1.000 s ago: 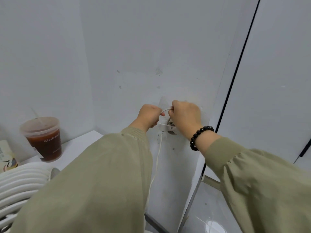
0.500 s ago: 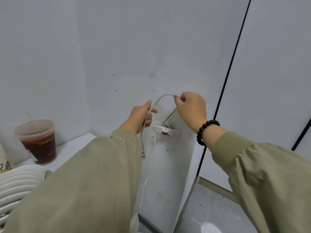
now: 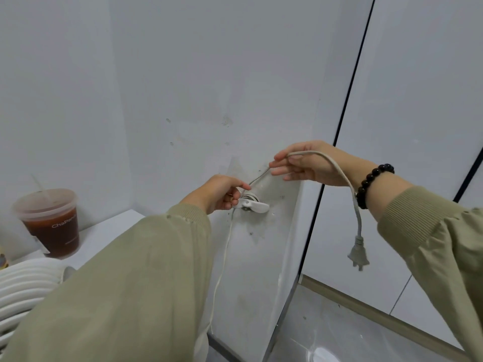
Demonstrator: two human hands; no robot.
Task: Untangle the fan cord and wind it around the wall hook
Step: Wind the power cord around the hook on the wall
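The winding step is judged under way: several turns of thin, smooth grey cord point(image 3: 337, 168) are already seen around the white plastic hook point(image 3: 252, 205) on the scuffed wall point(image 3: 209, 74). The slack is pinched in the right hand point(image 3: 307, 165), with the plug point(image 3: 358, 253) dangling. The left hand point(image 3: 219, 194) is closed on the cord beside the hook. Another loop is called for next.

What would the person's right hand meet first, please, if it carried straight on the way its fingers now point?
The right hand points left, slightly downward, along the white painted wall. It would probably first meet the left hand beside the white plastic wall hook, though depth is unclear.
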